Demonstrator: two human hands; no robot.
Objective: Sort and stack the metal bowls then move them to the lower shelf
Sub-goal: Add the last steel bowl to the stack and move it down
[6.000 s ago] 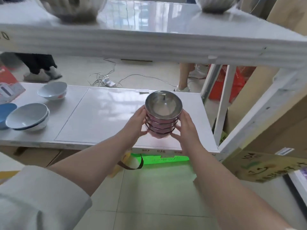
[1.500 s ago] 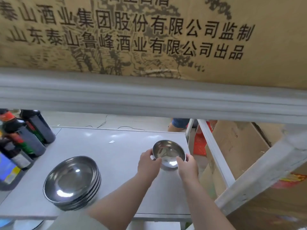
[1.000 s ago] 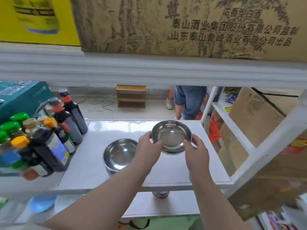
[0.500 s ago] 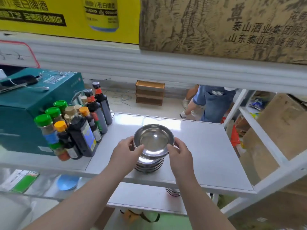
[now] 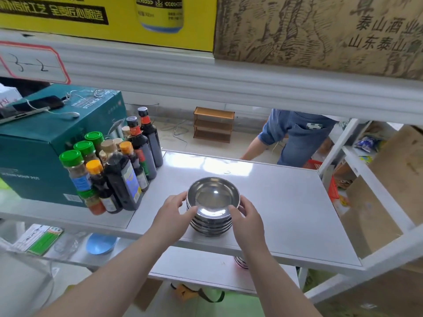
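Now both hands, left hand point(image 5: 174, 212) and right hand point(image 5: 248, 217), cup the stack of metal bowls point(image 5: 212, 205); fingers curled round its sides.

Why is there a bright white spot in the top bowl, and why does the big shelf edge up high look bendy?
Head view: the spot in the top bowl is glare, a light mirrored in shiny metal; the shelf shows a pale glare patch too. Head view: the upper shelf edge looks bent because the wide-angle lens curves straight lines. Both hands look sharp.
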